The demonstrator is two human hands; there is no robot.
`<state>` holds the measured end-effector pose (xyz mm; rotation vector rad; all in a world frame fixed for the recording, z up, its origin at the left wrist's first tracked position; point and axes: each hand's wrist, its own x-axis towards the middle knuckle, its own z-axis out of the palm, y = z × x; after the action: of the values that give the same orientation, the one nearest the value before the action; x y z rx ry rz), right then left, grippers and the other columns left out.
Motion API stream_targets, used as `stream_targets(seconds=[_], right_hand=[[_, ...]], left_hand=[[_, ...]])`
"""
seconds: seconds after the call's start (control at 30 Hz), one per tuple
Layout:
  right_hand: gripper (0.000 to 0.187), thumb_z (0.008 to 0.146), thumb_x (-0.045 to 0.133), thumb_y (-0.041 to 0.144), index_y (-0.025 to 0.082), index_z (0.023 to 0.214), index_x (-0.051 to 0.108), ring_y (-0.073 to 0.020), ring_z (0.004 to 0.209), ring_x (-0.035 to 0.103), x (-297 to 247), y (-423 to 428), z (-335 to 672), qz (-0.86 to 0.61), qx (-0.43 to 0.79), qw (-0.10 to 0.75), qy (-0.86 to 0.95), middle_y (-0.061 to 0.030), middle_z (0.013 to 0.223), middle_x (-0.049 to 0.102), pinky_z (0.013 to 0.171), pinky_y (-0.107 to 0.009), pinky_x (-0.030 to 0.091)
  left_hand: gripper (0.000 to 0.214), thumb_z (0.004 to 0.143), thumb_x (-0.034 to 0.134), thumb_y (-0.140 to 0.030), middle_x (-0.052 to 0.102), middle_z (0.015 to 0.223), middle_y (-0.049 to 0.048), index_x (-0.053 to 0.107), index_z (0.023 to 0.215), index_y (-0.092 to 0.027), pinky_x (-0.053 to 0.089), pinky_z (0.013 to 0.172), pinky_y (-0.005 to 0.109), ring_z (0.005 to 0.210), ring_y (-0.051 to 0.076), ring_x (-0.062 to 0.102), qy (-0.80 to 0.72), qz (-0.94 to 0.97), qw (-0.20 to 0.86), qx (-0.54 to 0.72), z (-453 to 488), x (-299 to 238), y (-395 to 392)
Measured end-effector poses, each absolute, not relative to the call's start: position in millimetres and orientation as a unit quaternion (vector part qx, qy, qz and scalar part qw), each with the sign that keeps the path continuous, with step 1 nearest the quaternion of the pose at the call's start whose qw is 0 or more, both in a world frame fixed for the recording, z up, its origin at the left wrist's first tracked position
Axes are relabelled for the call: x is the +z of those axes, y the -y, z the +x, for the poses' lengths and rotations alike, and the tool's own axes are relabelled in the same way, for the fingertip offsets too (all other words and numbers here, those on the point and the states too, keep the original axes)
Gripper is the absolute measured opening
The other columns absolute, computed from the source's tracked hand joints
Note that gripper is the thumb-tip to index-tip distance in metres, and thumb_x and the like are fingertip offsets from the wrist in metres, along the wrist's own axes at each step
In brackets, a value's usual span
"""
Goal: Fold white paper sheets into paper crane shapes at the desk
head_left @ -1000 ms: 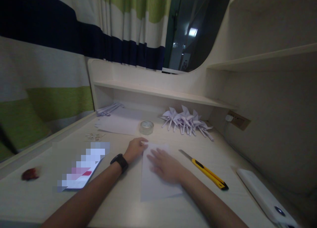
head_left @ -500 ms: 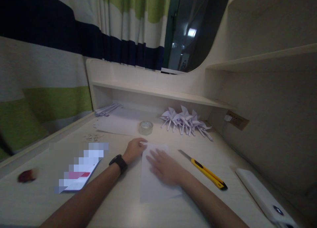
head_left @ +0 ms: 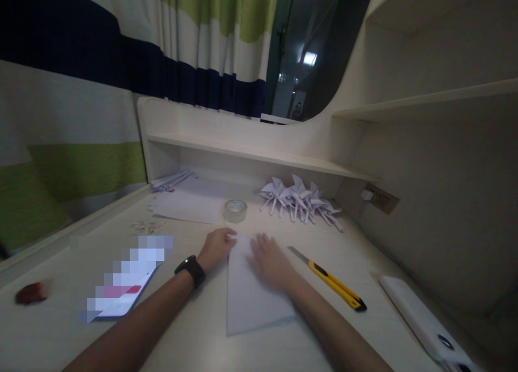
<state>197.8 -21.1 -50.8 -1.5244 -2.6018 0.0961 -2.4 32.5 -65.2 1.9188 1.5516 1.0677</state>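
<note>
A white sheet of paper, apparently folded over, lies on the desk in front of me. My left hand, with a black watch on its wrist, pinches the sheet's far left corner between thumb and fingers. My right hand lies flat across the upper right of the paper, fingers stretched out and a little blurred; it covers that edge. Just right of it rests a yellow utility knife with its blade out. Beyond my hands stands a roll of clear tape.
Several white paper pinwheels are heaped at the back. More paper sheets and rolled paper sticks lie back left, near small scraps. A lit phone is by my left forearm. A white oblong device lies at right.
My right hand has slid slightly right and away from me over the paper. My left hand stays at the corner. The whole view has shifted a little.
</note>
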Motion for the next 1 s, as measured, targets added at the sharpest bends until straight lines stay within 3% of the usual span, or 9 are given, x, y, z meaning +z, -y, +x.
stream_targets(seconds=[0.47,1.0], right_hand=[[0.084,0.091,0.012,0.064,0.001,0.145,0.025,-0.0359,0.141,0.010,-66,16,203,-0.582,0.041,0.069,0.809,-0.0246,0.151,0.015,0.111,-0.052,0.009],[0.087,0.089,0.013,0.068,0.003,0.145,0.025,-0.0356,0.141,0.008,-67,16,202,-0.600,0.051,0.072,0.795,-0.0222,0.152,0.016,0.112,-0.050,0.006]], left_hand=[[0.024,0.072,0.060,-0.015,0.070,0.068,0.0070,0.071,0.093,-0.010,0.047,0.056,0.024,0.057,0.017,0.064,-0.574,0.667,0.278,0.384,-3,-66,-36],[0.023,0.071,0.060,-0.023,0.063,0.055,0.0001,0.065,0.091,-0.012,0.044,0.050,0.023,0.047,0.014,0.059,-0.537,0.657,0.319,0.422,-2,-62,-29]])
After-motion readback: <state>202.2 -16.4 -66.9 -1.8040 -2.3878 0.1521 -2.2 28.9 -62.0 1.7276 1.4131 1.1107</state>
